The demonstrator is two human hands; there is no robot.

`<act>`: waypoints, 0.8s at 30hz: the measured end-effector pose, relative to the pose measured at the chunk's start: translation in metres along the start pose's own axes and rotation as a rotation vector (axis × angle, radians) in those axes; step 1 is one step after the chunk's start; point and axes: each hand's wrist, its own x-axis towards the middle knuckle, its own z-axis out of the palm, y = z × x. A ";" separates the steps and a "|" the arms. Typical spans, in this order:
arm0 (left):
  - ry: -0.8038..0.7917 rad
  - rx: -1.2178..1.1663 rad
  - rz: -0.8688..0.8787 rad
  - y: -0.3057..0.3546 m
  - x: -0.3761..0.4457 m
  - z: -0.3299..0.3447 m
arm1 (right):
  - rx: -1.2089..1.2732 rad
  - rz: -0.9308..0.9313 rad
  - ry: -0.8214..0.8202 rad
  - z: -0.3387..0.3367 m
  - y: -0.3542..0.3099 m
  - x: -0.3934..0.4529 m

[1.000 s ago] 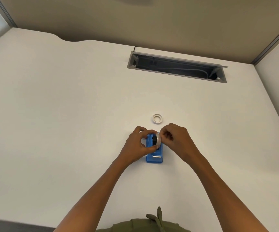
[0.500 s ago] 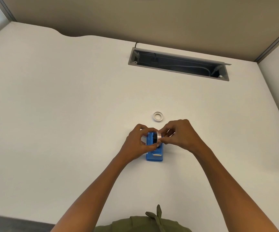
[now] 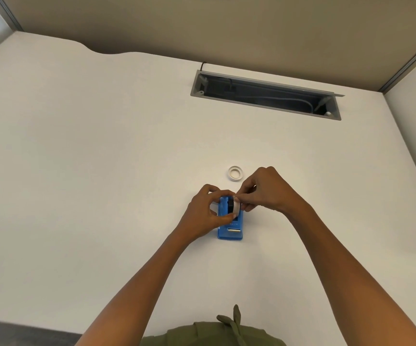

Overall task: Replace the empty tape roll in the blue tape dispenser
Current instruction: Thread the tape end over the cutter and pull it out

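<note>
The blue tape dispenser [image 3: 230,232] lies on the white desk [image 3: 102,171], its metal cutter towards me. Over its far half I hold a whitish tape roll [image 3: 237,207] on edge, with a black hub [image 3: 231,206] against its left side. My left hand [image 3: 205,211] pinches the hub and roll from the left. My right hand [image 3: 264,191] grips the roll from the right, fingertips closed on it. A small empty white tape core [image 3: 235,173] lies flat on the desk just beyond the hands. Whether the hub sits inside the roll is hidden by my fingers.
An open grey cable tray [image 3: 267,94] with cables inside is recessed in the desk's far side. Beige partition walls [image 3: 227,28] close the desk at the back and right. My green shirt [image 3: 214,333] shows at the near edge.
My right hand has shifted up and to the right while staying on the roll. The left hand and the dispenser have stayed nearly in place.
</note>
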 end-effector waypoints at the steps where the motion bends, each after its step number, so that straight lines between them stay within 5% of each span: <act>1: -0.001 -0.001 -0.001 0.000 0.000 0.000 | -0.013 -0.002 0.007 0.000 0.001 -0.001; 11: -0.003 -0.006 0.029 0.001 -0.001 -0.002 | -0.237 -0.114 0.011 0.013 0.003 -0.008; 24: -0.007 -0.023 0.014 -0.002 0.000 -0.001 | -0.056 -0.108 0.026 0.013 0.008 -0.003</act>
